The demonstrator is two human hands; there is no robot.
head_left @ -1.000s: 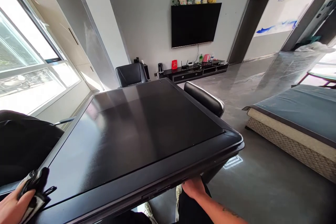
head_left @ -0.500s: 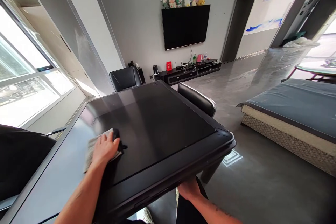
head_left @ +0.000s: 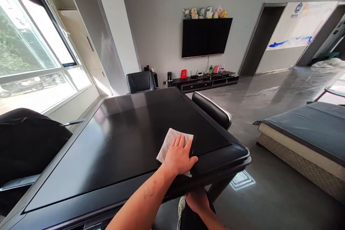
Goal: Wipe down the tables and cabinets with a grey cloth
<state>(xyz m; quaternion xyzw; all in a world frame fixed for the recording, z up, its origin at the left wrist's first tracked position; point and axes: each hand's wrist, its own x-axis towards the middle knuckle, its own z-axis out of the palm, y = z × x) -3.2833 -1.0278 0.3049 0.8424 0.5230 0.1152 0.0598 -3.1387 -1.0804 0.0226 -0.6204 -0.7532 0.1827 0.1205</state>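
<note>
A person's left hand (head_left: 179, 156) lies flat and open, fingers together and thumb out to the side, pressing a pale folded cloth (head_left: 169, 143) onto the glossy black top of a square bench (head_left: 121, 140). The hand grips nothing; the palm simply pins the cloth, which sits close to the near right corner, just inside the raised border. The right hand (head_left: 198, 199) hangs below the near edge against dark trousers. It is partly hidden by the bench, so whether it is open or closed cannot be told. Black chairs stand at the right edge (head_left: 212, 109), the far edge (head_left: 140, 81) and the left edge (head_left: 27, 140). This looks like the middle of a wiping stroke across the top. Carrying it on would seem to call for steady downward pressure and a turn before the cloth slips over the border. Half a second earlier the same hand and cloth were near the middle of the left edge, so they have swept across to the right and nearer the person; the right hand has barely shifted.
</note>
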